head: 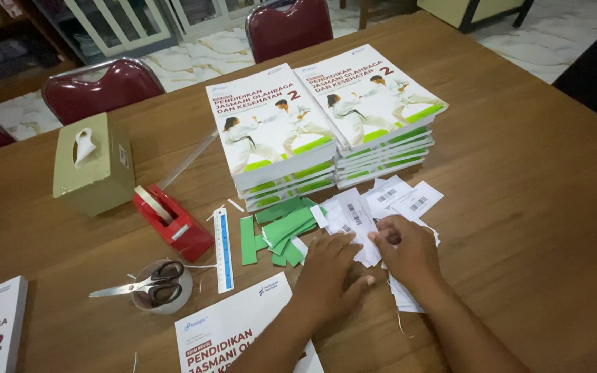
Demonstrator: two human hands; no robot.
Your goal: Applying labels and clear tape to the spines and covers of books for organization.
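Barcode labels [381, 207], small white slips, lie in a loose heap on the wooden table [540, 207], directly under and just beyond both sets of fingertips.

Head view. Right hand [409, 252] rests on the heap's near right part; its fingers are curled together at the tips, seemingly pinching one slip, though the grip itself is too small to tell for sure. Left hand [329, 273] lies flat beside it, fingers [340, 243] loosely together and pressed on the slips at the heap's left edge. Hands nearly touch. Right hand is the nearer to the bulk of the pile; most slips spread away from its fingertips, toward the book stacks [326, 131]. Slips lie at mixed angles, no common long axis.

Left of the left fingertips, touching the heap: green paper strips [281, 228]. Farther left: ruler [222, 249], red tape dispenser [174, 221], scissors [146, 283] on a round dish, tissue box [95, 166]. Below the left forearm: a single book [233, 331].
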